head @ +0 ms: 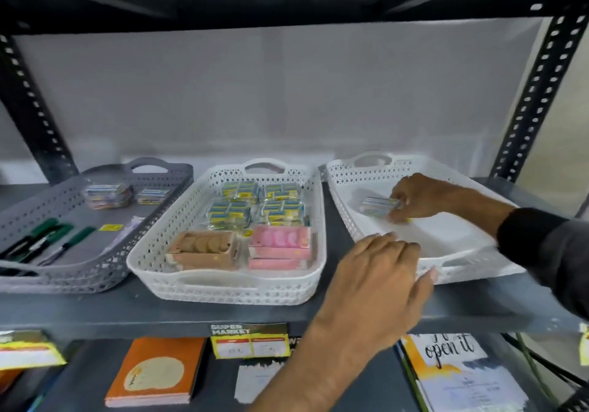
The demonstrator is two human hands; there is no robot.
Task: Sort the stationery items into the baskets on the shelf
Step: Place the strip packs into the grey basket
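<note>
two hands, right hand (417, 196) pinching small packet (379, 206) inside right white basket (344, 207), left hand (379, 271) spread

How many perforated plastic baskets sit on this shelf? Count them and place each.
3. The grey perforated plastic basket sits at the left, a white perforated plastic basket in the middle, and another white basket at the right, angled, with both hands at it.

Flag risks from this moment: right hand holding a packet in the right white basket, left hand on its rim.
1. The white perforated plastic basket sits angled, so the left hand could skew it further.
2. The small blue-yellow wrapped packet in the right hand resembles the middle basket's packets; possible mis-sort.
</note>
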